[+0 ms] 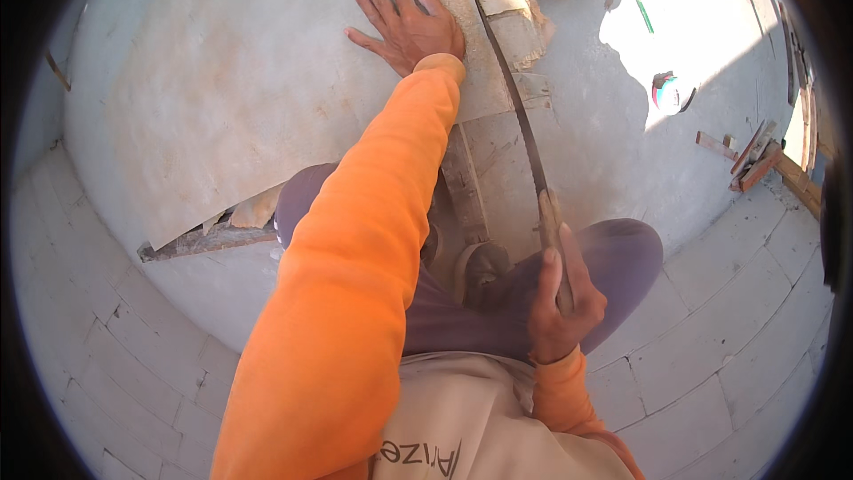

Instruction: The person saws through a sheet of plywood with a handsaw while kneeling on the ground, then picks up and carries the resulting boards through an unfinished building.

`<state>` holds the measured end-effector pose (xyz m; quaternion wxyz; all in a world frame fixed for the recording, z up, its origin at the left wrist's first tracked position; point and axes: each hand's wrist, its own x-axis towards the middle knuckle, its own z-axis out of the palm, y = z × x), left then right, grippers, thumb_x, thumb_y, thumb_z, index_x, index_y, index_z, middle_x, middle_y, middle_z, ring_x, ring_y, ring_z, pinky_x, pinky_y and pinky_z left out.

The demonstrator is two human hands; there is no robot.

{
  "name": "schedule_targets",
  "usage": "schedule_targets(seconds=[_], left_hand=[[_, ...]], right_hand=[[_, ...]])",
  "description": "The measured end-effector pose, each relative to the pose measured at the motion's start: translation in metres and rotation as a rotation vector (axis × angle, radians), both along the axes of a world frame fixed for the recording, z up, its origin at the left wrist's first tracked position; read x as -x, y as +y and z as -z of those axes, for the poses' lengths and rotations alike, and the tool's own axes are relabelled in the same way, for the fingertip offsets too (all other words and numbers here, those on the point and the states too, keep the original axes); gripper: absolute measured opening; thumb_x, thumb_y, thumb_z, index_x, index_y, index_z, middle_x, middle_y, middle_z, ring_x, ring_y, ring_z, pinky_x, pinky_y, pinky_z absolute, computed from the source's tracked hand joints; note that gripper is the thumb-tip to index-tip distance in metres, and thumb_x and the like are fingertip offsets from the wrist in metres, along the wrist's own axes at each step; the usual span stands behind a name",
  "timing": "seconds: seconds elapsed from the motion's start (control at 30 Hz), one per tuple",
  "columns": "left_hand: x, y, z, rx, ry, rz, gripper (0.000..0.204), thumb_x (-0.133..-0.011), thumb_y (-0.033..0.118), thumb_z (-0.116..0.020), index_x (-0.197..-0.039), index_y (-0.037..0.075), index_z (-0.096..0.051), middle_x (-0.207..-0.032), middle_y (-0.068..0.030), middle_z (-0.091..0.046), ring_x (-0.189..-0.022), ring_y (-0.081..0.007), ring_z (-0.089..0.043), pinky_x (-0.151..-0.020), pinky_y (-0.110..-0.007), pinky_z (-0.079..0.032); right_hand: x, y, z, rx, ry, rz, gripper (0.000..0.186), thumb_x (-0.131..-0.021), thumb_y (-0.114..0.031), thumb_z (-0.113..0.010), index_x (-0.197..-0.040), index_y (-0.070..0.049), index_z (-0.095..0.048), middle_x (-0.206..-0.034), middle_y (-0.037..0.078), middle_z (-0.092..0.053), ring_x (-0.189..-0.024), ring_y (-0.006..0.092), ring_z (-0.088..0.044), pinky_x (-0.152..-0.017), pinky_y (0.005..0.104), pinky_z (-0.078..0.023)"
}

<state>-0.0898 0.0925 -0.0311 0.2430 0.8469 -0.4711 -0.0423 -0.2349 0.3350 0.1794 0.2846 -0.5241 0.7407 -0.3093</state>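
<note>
A large pale board (231, 80), stained and dusty, lies in front of me. My left hand (410, 31) is open and rests flat on it near its right edge, fingers spread. My right hand (569, 302) is closed round the wooden handle of a handsaw (515, 93), low on the right beside my knee. The saw's long, narrow dark blade runs up and away along the board's right side, past my left hand. Beneath the board, a strip of wood (464, 182) shows between my legs.
Torn sheet pieces (520, 40) lie right of the blade. Farther right are a thin green stick (640, 5), a round multicoloured object (666, 93) and several wood offcuts (755, 158). Broken scraps (253, 211) sit under the board's near left edge. Grey block paving (702, 400) surrounds me.
</note>
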Motion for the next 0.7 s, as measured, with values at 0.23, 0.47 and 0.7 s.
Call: schedule_targets(seconds=[0.23,0.47,0.7], left_hand=[[0.005,-0.004,-0.004,0.033,-0.024,0.015,0.054,-0.108,0.037,-0.036,-0.155,0.012,-0.048,-0.167,-0.0121,-0.035,-0.157,-0.0273,-0.027,-0.125,-0.066,-0.008],[-0.001,-0.004,0.004,0.031,-0.023,0.016,0.054,-0.108,0.037,-0.036,-0.155,0.012,-0.048,-0.168,-0.0119,-0.034,-0.157,-0.0275,-0.027,-0.125,-0.066,-0.008],[0.008,-0.004,-0.004,0.039,-0.004,0.009,0.054,-0.108,0.037,-0.036,-0.154,0.012,-0.049,-0.167,-0.0119,-0.035,-0.157,-0.0271,-0.027,-0.125,-0.066,-0.008]], right_hand=[[-0.011,-0.043,0.033,0.002,0.09,-0.061,0.035,-0.092,0.003,-0.07,-0.127,0.005,-0.07,-0.091,0.02,-0.077,-0.069,0.0178,-0.074,-0.065,0.0281,-0.056],[0.002,0.01,-0.003,-0.013,0.019,-0.029,0.037,-0.093,0.005,-0.069,-0.13,0.007,-0.068,-0.099,0.022,-0.078,-0.081,0.0215,-0.078,-0.071,0.0266,-0.058],[-0.012,-0.04,0.034,-0.027,0.013,-0.011,0.035,-0.093,0.003,-0.069,-0.128,0.008,-0.068,-0.095,0.02,-0.078,-0.077,0.0195,-0.077,-0.071,0.0265,-0.058]])
